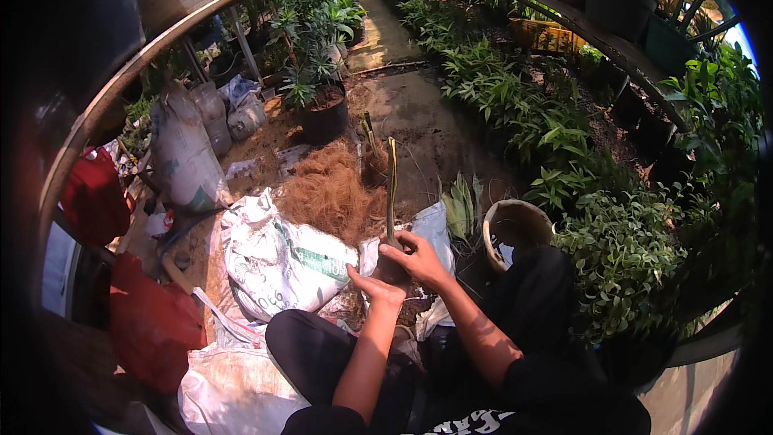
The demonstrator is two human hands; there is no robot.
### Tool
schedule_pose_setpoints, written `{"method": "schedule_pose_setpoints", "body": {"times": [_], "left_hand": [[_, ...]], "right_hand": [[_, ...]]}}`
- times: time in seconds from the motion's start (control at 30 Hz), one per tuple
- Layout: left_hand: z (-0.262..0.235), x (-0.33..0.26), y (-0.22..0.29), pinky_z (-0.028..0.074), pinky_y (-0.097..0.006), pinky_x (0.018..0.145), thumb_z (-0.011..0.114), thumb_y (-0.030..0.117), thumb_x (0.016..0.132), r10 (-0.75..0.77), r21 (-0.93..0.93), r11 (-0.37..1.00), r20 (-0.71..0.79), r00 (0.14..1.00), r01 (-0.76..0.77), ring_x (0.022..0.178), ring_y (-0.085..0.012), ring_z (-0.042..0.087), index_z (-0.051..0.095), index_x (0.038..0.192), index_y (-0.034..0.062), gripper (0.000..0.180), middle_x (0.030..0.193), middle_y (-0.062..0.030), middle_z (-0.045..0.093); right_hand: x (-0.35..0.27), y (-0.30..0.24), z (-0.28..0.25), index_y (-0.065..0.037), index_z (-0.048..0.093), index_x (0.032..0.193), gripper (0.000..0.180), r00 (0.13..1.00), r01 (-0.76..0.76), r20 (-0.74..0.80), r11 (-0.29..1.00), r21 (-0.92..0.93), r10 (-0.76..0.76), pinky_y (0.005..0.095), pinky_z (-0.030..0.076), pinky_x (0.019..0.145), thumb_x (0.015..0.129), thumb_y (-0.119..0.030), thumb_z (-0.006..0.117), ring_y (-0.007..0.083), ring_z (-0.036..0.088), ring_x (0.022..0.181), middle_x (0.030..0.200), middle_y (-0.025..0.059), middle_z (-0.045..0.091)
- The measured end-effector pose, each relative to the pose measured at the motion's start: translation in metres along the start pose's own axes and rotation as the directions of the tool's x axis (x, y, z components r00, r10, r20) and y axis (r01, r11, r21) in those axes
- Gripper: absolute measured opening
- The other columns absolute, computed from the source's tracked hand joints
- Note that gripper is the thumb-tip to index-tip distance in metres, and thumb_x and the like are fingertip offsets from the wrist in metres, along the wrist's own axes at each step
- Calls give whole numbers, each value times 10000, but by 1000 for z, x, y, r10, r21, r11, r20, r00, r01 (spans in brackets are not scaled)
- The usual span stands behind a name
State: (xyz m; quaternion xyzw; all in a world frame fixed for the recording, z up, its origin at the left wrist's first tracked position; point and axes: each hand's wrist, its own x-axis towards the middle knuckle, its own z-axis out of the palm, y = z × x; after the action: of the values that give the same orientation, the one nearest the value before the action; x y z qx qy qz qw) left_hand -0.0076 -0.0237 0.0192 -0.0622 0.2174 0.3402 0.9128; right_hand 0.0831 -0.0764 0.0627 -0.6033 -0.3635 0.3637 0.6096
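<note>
Right hand [420,258] at partly hidden stem [392,193]

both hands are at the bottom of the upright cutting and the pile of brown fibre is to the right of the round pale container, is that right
Not quite: the head view shows the brown fibre to the left of the round pale container. The left hand and right hand are at the bottom of the upright cutting.

Bright sun falls patchily — curved edges sink into blackness.
</note>
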Motion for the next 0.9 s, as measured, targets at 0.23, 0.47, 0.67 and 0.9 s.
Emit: {"method": "schedule_pose_setpoints", "body": {"times": [0.23,0.47,0.67,0.9], "left_hand": [[-43,24,-6,344,-459,1074,190,817,807,-56,46,998,86,995,52,1236,-284,505,550,1276,134,903,1302,-97,561],[-27,14,-8,350,-454,1075,267,828,778,35,31,999,21,999,-36,1267,-297,477,531,1310,114,928,1353,-122,518],[-23,12,1,376,-440,1052,307,836,769,-120,33,993,137,983,117,1213,-278,519,591,1238,117,904,1281,-106,574],[-24,11,-11,371,-432,1043,219,883,724,-29,205,978,-18,999,32,1197,-262,533,632,1225,126,997,1270,-67,605]], "right_hand": [[0,27,15,-46,618,887,278,999,-30,47,992,120,24,248,459,716,765,-218,800,72,552,762,819,-17,613],[-3,10,16,-40,625,835,270,996,11,-88,1000,-19,-13,264,444,673,802,-268,766,78,540,718,760,-4,614],[4,21,8,-12,645,891,292,959,280,-11,946,164,-282,294,479,814,829,-276,750,123,609,859,876,75,671],[3,35,7,-24,661,780,297,996,-58,-57,994,93,63,269,451,637,799,-299,772,90,555,666,696,16,614]]}}
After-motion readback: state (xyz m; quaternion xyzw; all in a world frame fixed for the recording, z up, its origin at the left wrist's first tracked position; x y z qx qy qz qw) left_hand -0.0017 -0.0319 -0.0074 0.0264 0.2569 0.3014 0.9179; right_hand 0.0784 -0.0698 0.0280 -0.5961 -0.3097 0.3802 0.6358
